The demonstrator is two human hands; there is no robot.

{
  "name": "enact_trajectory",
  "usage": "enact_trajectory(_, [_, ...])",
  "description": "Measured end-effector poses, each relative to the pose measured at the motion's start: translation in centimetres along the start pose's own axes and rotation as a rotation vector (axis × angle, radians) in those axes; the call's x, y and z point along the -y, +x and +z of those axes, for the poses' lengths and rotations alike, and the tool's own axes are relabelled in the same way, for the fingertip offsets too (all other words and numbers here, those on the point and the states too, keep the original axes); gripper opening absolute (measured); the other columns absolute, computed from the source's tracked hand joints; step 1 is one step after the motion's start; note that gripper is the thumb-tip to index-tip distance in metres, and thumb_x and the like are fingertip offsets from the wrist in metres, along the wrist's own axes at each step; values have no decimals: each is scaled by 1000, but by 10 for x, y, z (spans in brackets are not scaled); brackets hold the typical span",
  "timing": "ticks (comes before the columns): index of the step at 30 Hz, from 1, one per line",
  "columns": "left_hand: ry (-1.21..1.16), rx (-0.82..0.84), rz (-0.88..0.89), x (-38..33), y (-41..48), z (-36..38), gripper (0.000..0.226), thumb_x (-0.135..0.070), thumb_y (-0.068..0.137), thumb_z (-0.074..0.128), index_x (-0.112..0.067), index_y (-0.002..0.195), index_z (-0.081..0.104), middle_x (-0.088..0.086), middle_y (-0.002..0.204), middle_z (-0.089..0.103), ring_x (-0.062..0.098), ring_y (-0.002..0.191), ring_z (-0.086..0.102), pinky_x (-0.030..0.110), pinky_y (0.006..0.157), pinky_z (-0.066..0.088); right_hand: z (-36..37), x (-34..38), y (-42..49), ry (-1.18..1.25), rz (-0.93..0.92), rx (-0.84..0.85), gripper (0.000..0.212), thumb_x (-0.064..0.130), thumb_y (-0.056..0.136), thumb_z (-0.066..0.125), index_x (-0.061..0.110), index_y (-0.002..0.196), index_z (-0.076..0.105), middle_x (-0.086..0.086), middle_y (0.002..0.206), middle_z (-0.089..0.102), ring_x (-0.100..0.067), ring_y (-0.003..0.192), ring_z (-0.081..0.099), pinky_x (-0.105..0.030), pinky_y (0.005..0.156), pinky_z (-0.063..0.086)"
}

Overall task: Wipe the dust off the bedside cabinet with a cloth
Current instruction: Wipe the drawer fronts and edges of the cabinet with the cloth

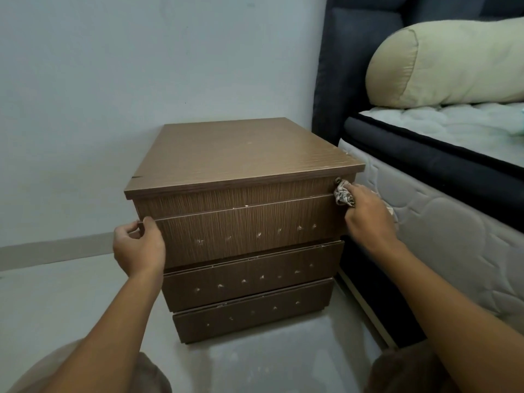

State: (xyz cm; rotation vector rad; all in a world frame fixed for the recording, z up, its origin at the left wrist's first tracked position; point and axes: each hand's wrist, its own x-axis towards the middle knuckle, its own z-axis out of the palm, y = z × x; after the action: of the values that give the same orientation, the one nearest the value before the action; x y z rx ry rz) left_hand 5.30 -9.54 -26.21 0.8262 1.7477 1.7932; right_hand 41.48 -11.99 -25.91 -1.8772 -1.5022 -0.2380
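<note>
Upper-right front corner of bedside cabinet [243, 154]: right hand [365, 211] clutches cloth [343, 195] | left hand [139, 248] grips drawer [249, 236] edge | front runs leftward

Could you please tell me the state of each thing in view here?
cloth: crumpled, pressed against the bedside cabinet, upper right front corner.
right hand: grips the cloth.
top drawer: seems slightly ajar.
left hand: pinches the top drawer's left edge.
bolster: lying on the mattress.
</note>
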Motion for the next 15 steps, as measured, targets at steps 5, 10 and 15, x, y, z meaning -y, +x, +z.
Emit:
enact_trajectory(5, [3,18,11,2,2,-2,32,-29,95,57,-7,118,58,9,113,63,17,91,55,25,71,40,-3,5,-3,-7,-53,-21,55,-3,82,47,11,135,52,-9,132,57,-26,121,49,-41,97,42])
enact_trajectory(10, [6,16,20,3,4,-2,32,-29,95,56,-7,117,60,10,113,63,19,94,57,23,70,40,-1,14,-11,26,-80,-104,52,-3,82,48,12,131,53,-8,125,60,-24,113,54,-40,89,45])
enact_trajectory(15, [0,14,12,4,6,-2,31,-30,95,57,-8,116,61,9,112,64,17,91,56,25,70,41,9,21,-8,53,-65,-88,50,-1,82,48,12,131,54,-8,127,60,-24,115,54,-39,91,45])
